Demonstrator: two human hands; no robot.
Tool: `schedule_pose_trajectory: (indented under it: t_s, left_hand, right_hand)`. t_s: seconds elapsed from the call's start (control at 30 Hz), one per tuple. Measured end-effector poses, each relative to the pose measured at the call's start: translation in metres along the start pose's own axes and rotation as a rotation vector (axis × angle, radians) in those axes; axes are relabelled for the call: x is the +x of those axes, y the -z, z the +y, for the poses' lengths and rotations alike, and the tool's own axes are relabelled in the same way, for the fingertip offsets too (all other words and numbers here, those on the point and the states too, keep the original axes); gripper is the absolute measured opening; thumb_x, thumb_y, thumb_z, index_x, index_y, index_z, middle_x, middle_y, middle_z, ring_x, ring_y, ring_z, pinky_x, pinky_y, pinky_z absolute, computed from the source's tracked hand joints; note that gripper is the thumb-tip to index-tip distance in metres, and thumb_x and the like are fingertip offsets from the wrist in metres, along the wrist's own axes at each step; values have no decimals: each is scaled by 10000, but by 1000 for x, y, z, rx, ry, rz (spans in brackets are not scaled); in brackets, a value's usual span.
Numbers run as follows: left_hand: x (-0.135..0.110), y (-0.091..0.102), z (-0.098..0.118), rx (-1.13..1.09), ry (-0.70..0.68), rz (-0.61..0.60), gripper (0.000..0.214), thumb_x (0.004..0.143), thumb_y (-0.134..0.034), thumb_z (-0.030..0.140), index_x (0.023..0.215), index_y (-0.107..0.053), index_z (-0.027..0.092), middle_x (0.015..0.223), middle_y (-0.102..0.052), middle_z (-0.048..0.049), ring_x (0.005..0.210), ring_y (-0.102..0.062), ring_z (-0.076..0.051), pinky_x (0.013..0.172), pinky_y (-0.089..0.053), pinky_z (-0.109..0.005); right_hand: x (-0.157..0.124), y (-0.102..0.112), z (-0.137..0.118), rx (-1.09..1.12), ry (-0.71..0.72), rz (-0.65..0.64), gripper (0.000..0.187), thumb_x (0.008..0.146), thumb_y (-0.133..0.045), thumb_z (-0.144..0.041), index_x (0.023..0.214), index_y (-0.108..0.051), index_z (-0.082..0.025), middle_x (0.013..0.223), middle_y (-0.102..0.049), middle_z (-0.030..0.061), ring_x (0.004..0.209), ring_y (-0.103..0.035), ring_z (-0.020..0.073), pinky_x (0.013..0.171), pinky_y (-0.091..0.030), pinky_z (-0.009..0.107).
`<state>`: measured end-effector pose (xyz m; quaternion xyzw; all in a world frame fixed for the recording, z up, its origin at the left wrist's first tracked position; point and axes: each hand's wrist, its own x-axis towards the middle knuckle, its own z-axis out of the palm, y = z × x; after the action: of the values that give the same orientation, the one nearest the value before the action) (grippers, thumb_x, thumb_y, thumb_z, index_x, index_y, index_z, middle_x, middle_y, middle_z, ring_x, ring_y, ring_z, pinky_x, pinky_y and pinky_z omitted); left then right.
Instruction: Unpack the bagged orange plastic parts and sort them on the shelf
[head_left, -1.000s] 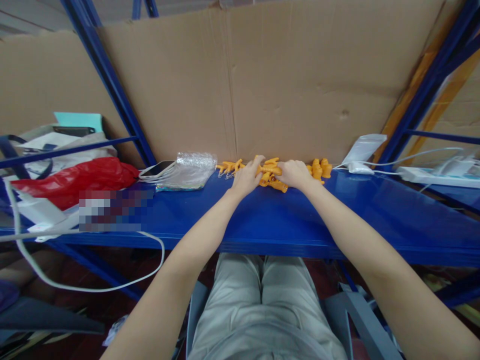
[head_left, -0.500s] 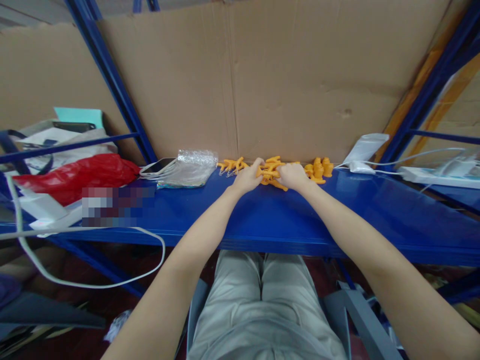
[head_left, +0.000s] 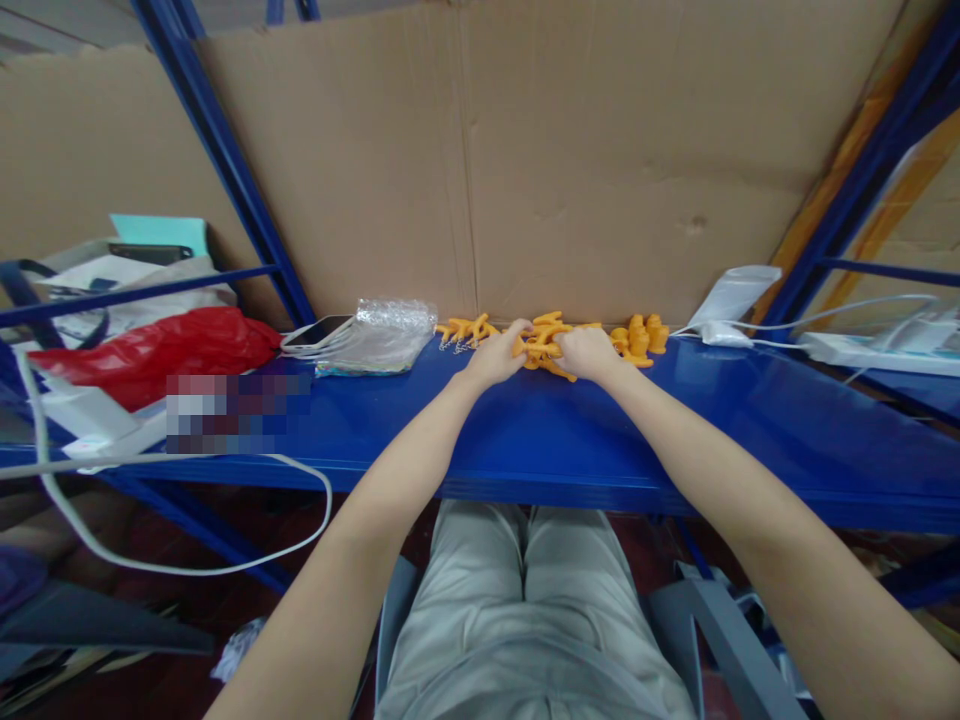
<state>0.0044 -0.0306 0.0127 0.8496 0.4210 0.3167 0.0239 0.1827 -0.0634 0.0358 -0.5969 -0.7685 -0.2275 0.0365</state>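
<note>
Both hands meet over a pile of orange branching plastic pieces (head_left: 553, 366) at the back of the blue shelf. My left hand (head_left: 499, 357) is closed, its thumb and fingers pinching an orange piece (head_left: 519, 346). Close on its right, my right hand (head_left: 587, 353) has its fingers curled in at the same orange piece; the fingertips are partly hidden. Left of the hands lie more orange forked pieces (head_left: 469, 328) with small metal chains (head_left: 455, 346). To the right, several stubby orange pieces (head_left: 649, 333) stand close together.
On the left are plastic-wrapped packets (head_left: 382, 345), a phone (head_left: 324, 331), a red plastic bag (head_left: 172, 350) and a white cable (head_left: 225, 572) hanging over the edge. A cardboard sheet (head_left: 562, 170) backs the blue shelf (head_left: 555, 440). White adapters and a power strip (head_left: 874, 353) lie at right.
My left hand's fingers have shifted slightly at the orange piece. My right hand stays nearly in place, and the things on the shelf lie as before.
</note>
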Motion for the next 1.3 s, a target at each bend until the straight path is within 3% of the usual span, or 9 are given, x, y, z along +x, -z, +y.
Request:
schedule_pose_trajectory:
  t_s: [0.4, 1.03, 1.3]
  left_hand:
    - [2, -3, -2, -3, -20, 7, 409, 821, -574, 129, 1215, -589, 241, 1229, -681, -52, 1071, -667, -247, 1000, -477, -414]
    - [5, -3, -4, -48, -27, 37, 342, 754, -602, 119, 1080, -642, 211, 927, -674, -8, 913, -646, -203, 898, -492, -345]
    - [7, -4, -6, -123, -42, 59, 318, 706, -579, 87, 999, -633, 198, 812, -633, 20, 733, -579, -151, 788, -481, -296]
  right_hand:
    - [1, 0, 1, 12, -5, -10, 381, 956, -419, -286, 1074, -730, -100, 1030, -749, 208, 1021, -708, 292, 799, -477, 307]
    - [0, 0, 1, 14, -13, 15, 375, 956, -431, -293, 1079, -733, -108, 1017, -750, 211, 996, -714, 304, 779, -479, 321]
    - [1, 2, 2, 5, -7, 21, 353, 947, -452, -279, 1088, -732, -117, 1014, -754, 202, 1006, -715, 299, 785, -487, 320]
